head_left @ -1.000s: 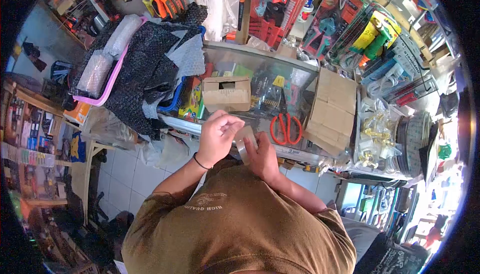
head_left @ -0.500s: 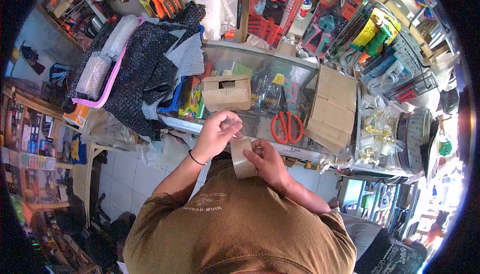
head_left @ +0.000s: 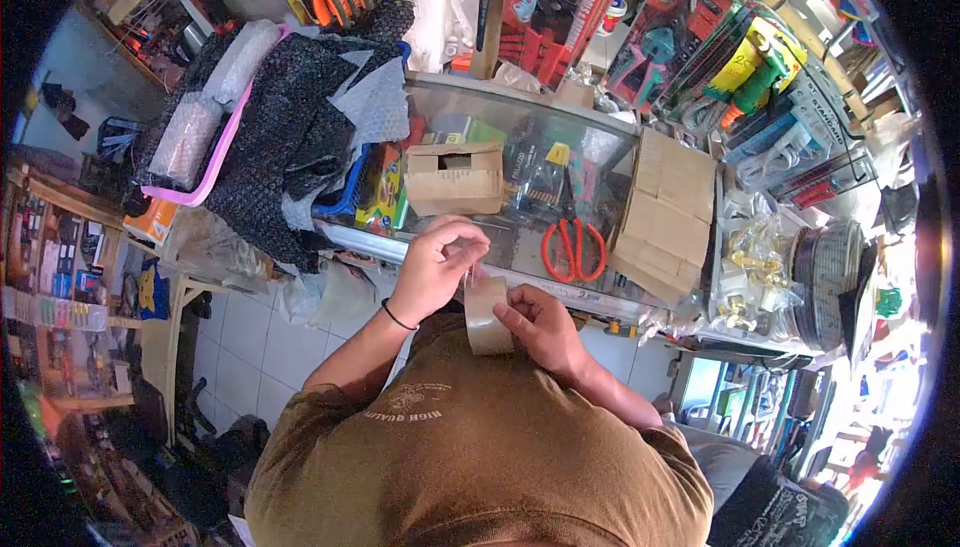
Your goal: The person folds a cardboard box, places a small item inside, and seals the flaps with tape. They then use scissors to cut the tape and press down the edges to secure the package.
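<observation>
A wide roll of clear packing tape (head_left: pixel 488 317) is held close to my shirt, in front of the counter edge. My right hand (head_left: pixel 541 327) grips the roll from its right side, thumb on the outer face. Above and left of the roll, my left hand (head_left: pixel 440 265) is closed in a pinch at the tape's loose end, and a short clear strip seems to run between hand and roll. Beyond the hands, a small cardboard box (head_left: pixel 454 195) with an opening in its top sits on the glass counter. Orange-handled scissors (head_left: pixel 574 250) lie right of it.
A flattened cardboard piece (head_left: pixel 665 217) lies on the glass counter (head_left: pixel 480 102) at right. Black bubble wrap (head_left: pixel 265 137) and a pink-rimmed basket (head_left: pixel 215 182) fill the left. Bagged brass fittings (head_left: pixel 755 267) and a hose coil (head_left: pixel 825 282) stand far right. Packaged tools hang behind.
The tape roll and my right hand have shifted slightly right. My left hand stays pinched near the loose end, with a little more strip showing between it and the roll.
</observation>
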{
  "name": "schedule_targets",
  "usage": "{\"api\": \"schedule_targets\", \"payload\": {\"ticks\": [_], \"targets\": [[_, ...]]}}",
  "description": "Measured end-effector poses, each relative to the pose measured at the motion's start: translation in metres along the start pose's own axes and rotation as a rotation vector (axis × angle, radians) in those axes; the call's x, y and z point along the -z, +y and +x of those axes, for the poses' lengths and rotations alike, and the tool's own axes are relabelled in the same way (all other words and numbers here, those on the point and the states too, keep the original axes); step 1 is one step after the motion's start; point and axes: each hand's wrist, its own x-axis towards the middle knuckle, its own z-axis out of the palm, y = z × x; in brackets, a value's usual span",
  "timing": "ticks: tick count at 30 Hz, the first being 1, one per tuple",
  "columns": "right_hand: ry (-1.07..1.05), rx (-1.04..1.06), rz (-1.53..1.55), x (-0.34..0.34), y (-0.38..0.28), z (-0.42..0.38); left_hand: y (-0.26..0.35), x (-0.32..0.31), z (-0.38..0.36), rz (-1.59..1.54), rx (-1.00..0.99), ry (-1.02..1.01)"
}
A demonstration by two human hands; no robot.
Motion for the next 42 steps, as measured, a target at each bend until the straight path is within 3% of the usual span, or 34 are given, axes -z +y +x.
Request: {"api": "schedule_targets", "payload": {"ticks": [4,7,9,10,12,16,19,21,24,28,30,31,33,34,36,37,39,40,42], "targets": [[0.0,0.058,-0.097,0.003,0.001,-0.002,0.011,-0.001,-0.001,0.117,-0.031,-0.016],[0.023,-0.032,0.038,0.011,0.001,0.004,0.009,0.0,-0.003,0.045,0.043,-0.002],[0.313,0.109,-0.21,0.025,0.022,0.025,0.008,0.002,-0.004,0.161,0.062,-0.037],[0.311,0.108,-0.211,0.033,0.03,0.035,0.01,0.001,-0.004,0.161,0.065,-0.035],[0.664,0.407,-0.911,0.049,0.041,0.053,0.015,-0.004,-0.005,0.032,0.069,-0.017],[0.716,0.221,-1.069,0.064,0.044,0.068,0.013,-0.007,-0.007,0.043,0.053,-0.013],[0.773,0.198,-1.026,0.071,0.049,0.073,0.015,-0.008,-0.008,0.057,0.113,-0.037],[0.701,-0.056,-0.976,0.079,0.047,0.077,0.014,-0.009,-0.008,0.062,0.083,-0.046],[0.623,-0.209,-0.975,0.087,0.04,0.082,0.01,-0.011,-0.008,0.03,0.084,-0.053],[0.596,-0.142,-0.911,0.089,0.036,0.075,0.013,-0.011,-0.008,0.052,0.085,-0.054],[0.479,-0.186,-0.541,0.091,0.041,0.071,0.014,-0.01,-0.007,0.08,0.083,-0.06],[0.478,-0.189,-0.539,0.089,0.047,0.069,0.015,-0.01,-0.007,0.08,0.086,-0.061],[0.324,-0.032,0.036,0.083,0.061,0.06,0.018,-0.011,-0.006,0.102,0.097,-0.046],[0.326,-0.036,0.039,0.071,0.051,0.05,0.019,-0.012,-0.005,0.102,0.101,-0.049],[0.13,-0.1,0.782,0.039,0.025,0.029,0.019,-0.011,-0.002,0.169,0.06,-0.042],[0.13,-0.106,0.787,0.029,0.022,0.024,0.018,-0.01,0.0,0.172,0.067,-0.043],[0.076,-0.053,0.454,0.016,0.02,0.015,0.015,-0.007,0.003,0.466,-0.12,-0.048],[0.077,-0.061,0.461,0.015,0.015,0.011,0.013,-0.006,0.003,0.467,-0.111,-0.053],[0.055,0.056,0.137,0.015,0.009,0.001,0.01,-0.008,0.002,0.304,-0.023,-0.029]]}}
